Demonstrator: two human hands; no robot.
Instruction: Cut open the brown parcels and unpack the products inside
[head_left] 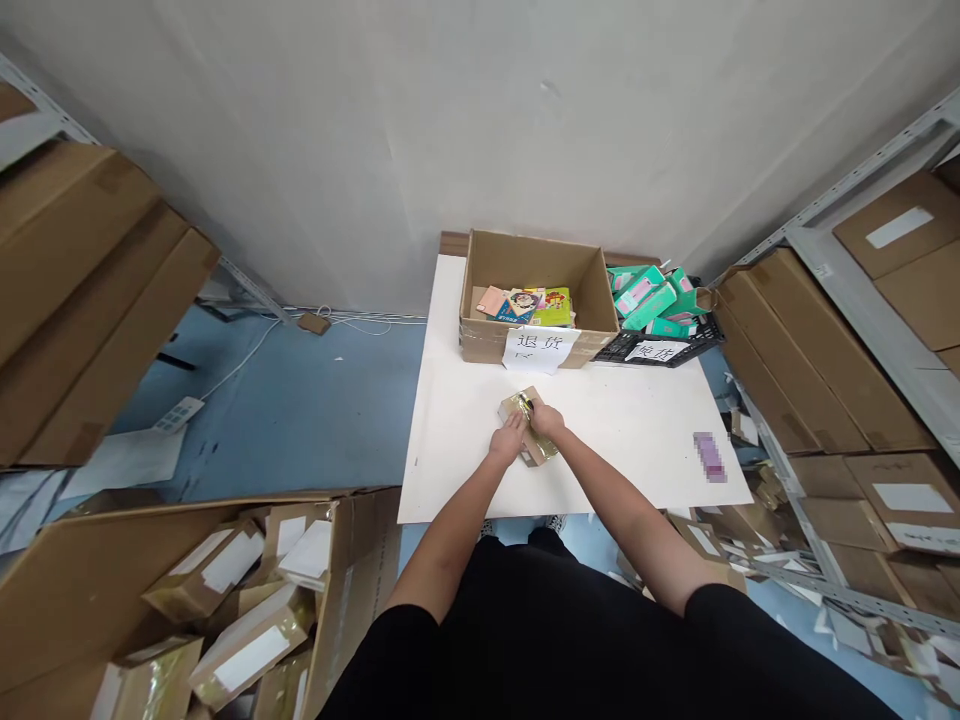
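A small brown cardboard box (pixel 541 447) with shiny yellowish tape lies on the white table (pixel 450 440) in front of me. My left hand (pixel 511 436) rests on the box's left side, its fingers stretched out across the taped top. Over the box's far right part, my right hand (pixel 546 418) is closed, with a small dark thing (pixel 529 404) showing at its fingertips. Too little of that dark thing is visible to name it. Both hands are close together on the box.
Behind it stand an open carton (pixel 487 342) holding colourful small boxes and a black crate (pixel 619 350) of green boxes. A blurred purple item (pixel 710 457) lies at the table's right. Large carton (pixel 360 590) with taped parcels sits lower left; loaded shelves (pixel 862 320) flank the right.
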